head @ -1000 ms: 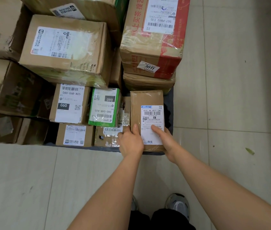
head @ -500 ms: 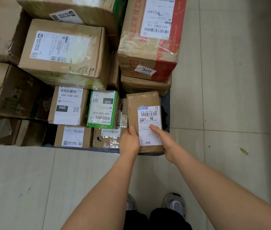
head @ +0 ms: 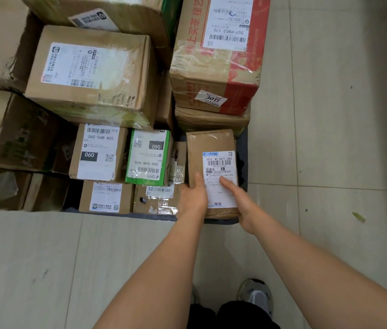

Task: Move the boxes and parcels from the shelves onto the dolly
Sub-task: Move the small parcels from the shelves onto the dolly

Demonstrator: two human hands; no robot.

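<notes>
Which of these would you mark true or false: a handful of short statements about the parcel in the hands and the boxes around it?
1. Both hands hold the flat brown parcel. True: the left hand grips its left edge, the right hand its right side, thumb on the label.
2. The green box lies right of that parcel. False: it lies to its left.
3. The red and brown carton carries a sticker reading 3011. True.
4. The box marked 060-06B-A05 sits on the bare floor tiles. False: it rests on other boxes in the stack.
5. The parcel's label is blank. False: it shows a barcode and print.
</notes>
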